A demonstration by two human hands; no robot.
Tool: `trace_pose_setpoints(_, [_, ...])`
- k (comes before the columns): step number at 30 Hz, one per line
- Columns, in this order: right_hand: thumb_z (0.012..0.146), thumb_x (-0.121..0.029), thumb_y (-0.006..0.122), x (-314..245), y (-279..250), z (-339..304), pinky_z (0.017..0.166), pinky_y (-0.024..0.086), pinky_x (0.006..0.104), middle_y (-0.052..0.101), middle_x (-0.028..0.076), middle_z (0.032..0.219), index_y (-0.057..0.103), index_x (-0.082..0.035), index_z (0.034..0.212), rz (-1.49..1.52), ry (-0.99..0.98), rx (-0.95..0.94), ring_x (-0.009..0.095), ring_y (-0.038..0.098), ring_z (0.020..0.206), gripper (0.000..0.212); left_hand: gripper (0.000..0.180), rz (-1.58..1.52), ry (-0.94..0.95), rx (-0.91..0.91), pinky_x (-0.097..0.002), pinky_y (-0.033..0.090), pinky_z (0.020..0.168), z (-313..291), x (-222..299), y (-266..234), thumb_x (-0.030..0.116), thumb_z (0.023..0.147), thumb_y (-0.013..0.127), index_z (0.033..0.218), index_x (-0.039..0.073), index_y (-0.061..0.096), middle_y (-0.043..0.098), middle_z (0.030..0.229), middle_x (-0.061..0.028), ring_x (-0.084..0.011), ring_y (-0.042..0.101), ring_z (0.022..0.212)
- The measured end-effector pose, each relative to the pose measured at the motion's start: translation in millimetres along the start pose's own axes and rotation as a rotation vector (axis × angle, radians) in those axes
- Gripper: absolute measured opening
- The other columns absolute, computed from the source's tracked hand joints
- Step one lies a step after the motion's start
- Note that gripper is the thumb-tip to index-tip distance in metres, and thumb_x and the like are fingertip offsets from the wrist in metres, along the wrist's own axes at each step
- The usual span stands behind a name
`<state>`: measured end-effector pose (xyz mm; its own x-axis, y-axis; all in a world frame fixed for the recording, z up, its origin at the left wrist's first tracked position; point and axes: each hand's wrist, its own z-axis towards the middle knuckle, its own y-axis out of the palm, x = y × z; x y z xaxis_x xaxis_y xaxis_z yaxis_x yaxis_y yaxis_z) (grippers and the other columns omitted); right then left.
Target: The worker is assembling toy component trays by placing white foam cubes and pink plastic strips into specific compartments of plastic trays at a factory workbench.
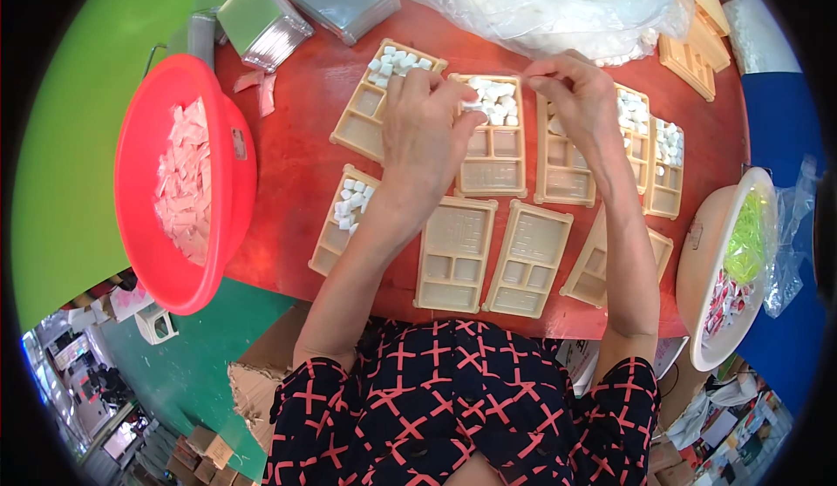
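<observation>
Grips work narrow: left grip (425, 124) over the far row of trays, right grip (577, 89) near the middle tray's far corner

Red counter (288, 163) spreads beneath everything. Across its far side lies a large clear plastic bag (567, 6) with loose white pieces in it. At the left edge stands a bright pink-red basin (234, 216) of pale pink packets (183, 190); at the right edge, a white basin (697, 255) holds bright green packets (745, 242) beside smaller red-and-white ones (725, 303).

Between the basins, beige compartment trays stand in two rough rows. The middle tray (490, 175) of the far row has white marshmallow-like pieces (494, 94) heaped in its far compartment. In the near row, the left tray (330, 240) also has white pieces, while the two central trays (455, 246) (528, 259) show none.

Thumb and forefinger nearly meet on each side. White shows at the left fingertips, but I cannot tell whether a piece is held; nor can I tell what, if anything, the right pinches.

Portioning the white pieces into compartments seems the step in hand. Next, the move probably calls for a light, precise touch, keeping pieces inside the compartment walls.
</observation>
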<state>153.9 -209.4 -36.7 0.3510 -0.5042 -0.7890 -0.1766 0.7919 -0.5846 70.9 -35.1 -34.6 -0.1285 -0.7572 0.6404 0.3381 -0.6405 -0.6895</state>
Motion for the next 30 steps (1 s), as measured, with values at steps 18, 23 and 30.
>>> trace_pose_setpoints(18, [0.077,0.0,0.063,12,-69,92,0.064,0.047,0.0226,0.065,0.004,0.075,0.066,-0.002,0.087,-0.146,-0.05,0.222,0.009,0.058,0.07,0.011,0.017,0.258,0.536,-0.304,-0.0389,0.044,0.082,122,-5,50,0.012,0.075,0.064,0.092,0.009,0.067,0.062,0.102,-0.0085,-0.0259,0.055,0.098])
trace_pose_setpoints(23, [0.076,-0.013,0.065,18,-61,162,0.067,0.049,0.0312,0.067,0.013,0.078,0.066,0.0,0.083,-0.283,-0.119,0.158,0.023,0.063,0.073,0.015,0.01,-0.054,0.382,-0.137,-0.0387,0.046,0.082,185,-1,55,0.009,0.077,0.062,0.084,0.004,0.068,0.063,0.093,-0.0132,-0.0328,0.058,0.092])
trace_pose_setpoints(30, [0.074,-0.021,0.068,58,-5,198,0.081,0.049,0.0395,0.063,0.018,0.101,0.056,-0.002,0.105,-0.714,-0.014,-0.115,0.03,0.062,0.092,0.038,0.056,0.591,0.167,-0.387,-0.0462,0.047,0.082,238,-33,99,0.009,0.075,0.064,0.126,0.017,0.041,0.046,0.121,-0.0179,-0.0433,0.051,0.102])
